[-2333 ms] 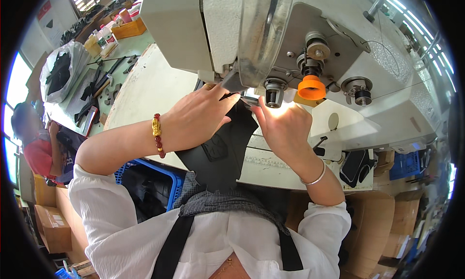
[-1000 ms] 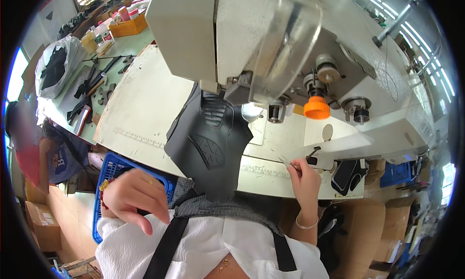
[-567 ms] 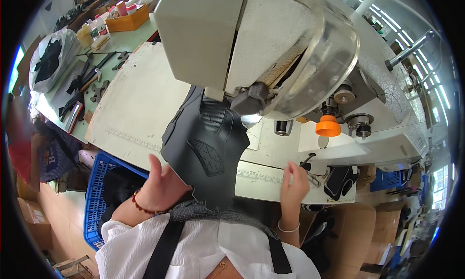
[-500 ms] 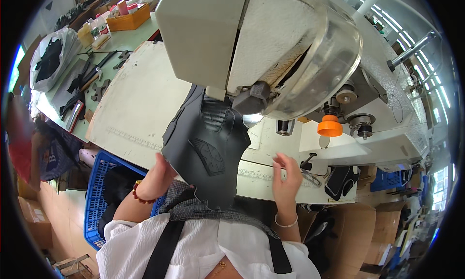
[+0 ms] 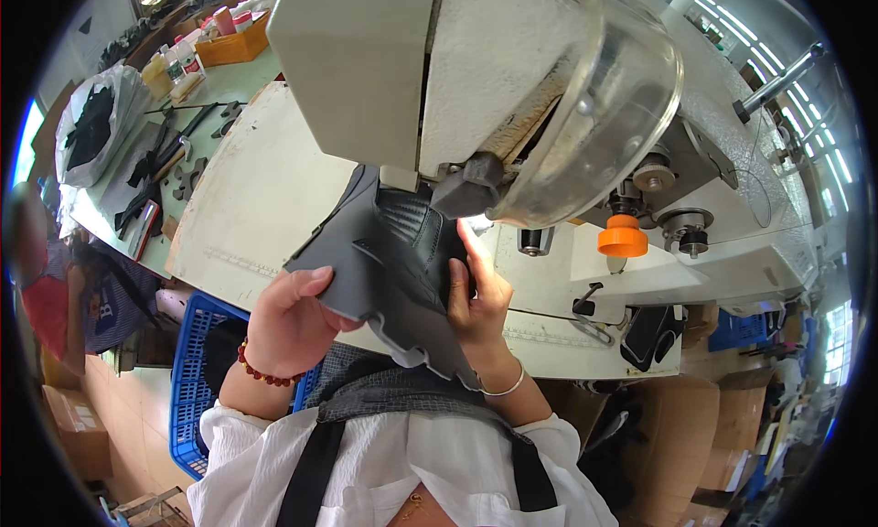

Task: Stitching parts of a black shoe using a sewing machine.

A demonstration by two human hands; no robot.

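A dark grey-black leather-like panel [image 5: 393,280] with a ribbed padded section lies under the head of a sewing machine [image 5: 366,69]. Its front part is lifted and bent, its lower edge wavy. My left hand [image 5: 297,317], a red bead bracelet at its wrist, is closed on the panel's left front edge, thumb on top and fingers partly hidden underneath. At the right edge, my right hand [image 5: 480,307] holds the panel, with the thumb against it and the index finger pointing toward the machine. The needle area is hidden behind the machine head.
A blue basket [image 5: 187,381] with dark pieces stands left of my lap. Black parts [image 5: 651,335] and a metal clip lie on the table's right end. Tools, a plastic bag [image 5: 101,124] and an orange box [image 5: 233,42] sit on the far-left bench. A person [image 5: 55,298] is at the left.
My right hand has moved left from the table onto the panel's right edge. My left hand has taken hold of the front left edge, and the panel's front part is now raised and bent.
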